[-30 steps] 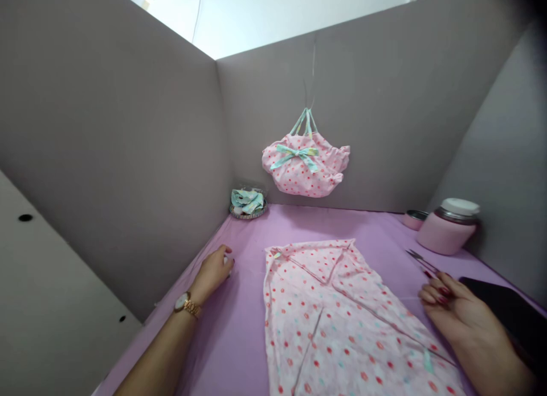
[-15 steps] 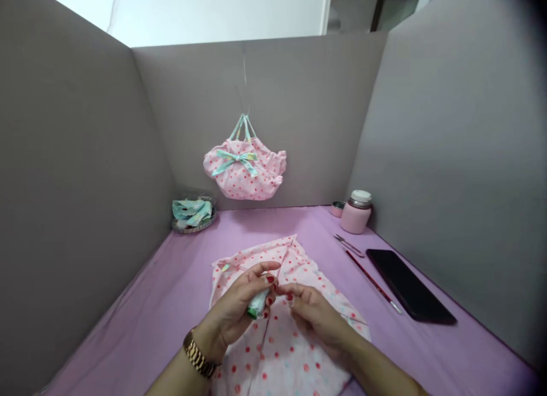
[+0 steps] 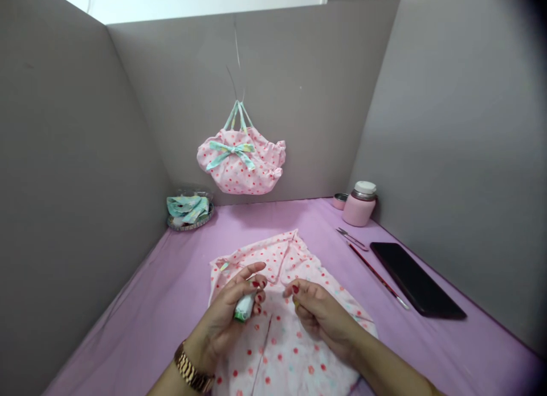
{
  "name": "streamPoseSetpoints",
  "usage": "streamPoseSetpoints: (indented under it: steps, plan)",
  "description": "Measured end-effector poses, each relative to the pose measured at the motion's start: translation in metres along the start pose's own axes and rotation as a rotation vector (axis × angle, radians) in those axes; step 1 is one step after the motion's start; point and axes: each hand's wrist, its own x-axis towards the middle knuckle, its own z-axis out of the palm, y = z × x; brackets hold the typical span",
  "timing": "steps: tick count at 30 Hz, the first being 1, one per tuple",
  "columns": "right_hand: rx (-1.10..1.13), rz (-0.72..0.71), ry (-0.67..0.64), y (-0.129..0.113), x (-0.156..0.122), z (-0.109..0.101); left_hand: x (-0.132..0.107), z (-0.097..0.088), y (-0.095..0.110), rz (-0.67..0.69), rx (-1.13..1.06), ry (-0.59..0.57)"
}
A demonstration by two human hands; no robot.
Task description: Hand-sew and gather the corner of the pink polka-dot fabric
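Observation:
My left hand [image 3: 226,307] is closed around a spool of white thread [image 3: 245,306] with a green end, its index finger stretched out above. Across a small gap, my right hand [image 3: 316,310] pinches thumb against index finger; a faint pale line of thread seems to run between the hands, too fine to trace fully. Both hands are over a pink polka-dot cloth piece [image 3: 282,342], which lies spread on the table and shows fold or seam lines. A small yellow-green patch [image 3: 224,266] marks its upper left corner.
A pink dotted bag-like piece with a mint bow [image 3: 239,162] hangs at the back wall. Mint fabric [image 3: 188,208] sits in a dish at back left. To the right are a pink jar [image 3: 359,205], thread snips [image 3: 352,239], a red brush-like stick [image 3: 376,273] and a black phone [image 3: 416,279].
My hands have moved apart: the left, with the spool, slightly left, and the right slightly right. The camera view has tilted down a little.

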Motion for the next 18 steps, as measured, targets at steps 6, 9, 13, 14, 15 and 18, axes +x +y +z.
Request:
streamPoseSetpoints:
  steps: [6, 9, 13, 14, 15, 18]
  plan:
    - [-0.149, 0.006, -0.212, 0.011, 0.000, 0.006, -0.008, 0.010, -0.003, -0.014, -0.018, -0.148]
    - [-0.111, 0.002, -0.120, 0.003, 0.000, -0.001, -0.006, 0.004, 0.003, 0.008, -0.125, -0.114]
    - [-0.031, -0.037, 0.078, -0.011, 0.001, -0.009, -0.003, -0.004, 0.006, -0.012, -0.222, -0.094]
    - [-0.034, -0.062, 0.098, -0.012, 0.001, -0.009, -0.003, -0.004, 0.005, -0.018, -0.223, -0.108]
    - [-0.047, -0.083, 0.096, -0.011, 0.001, -0.007, -0.002, -0.003, 0.002, -0.025, -0.216, -0.131]
    - [-0.107, -0.071, -0.026, 0.000, 0.001, 0.003, -0.003, 0.003, -0.009, -0.038, -0.175, -0.214]
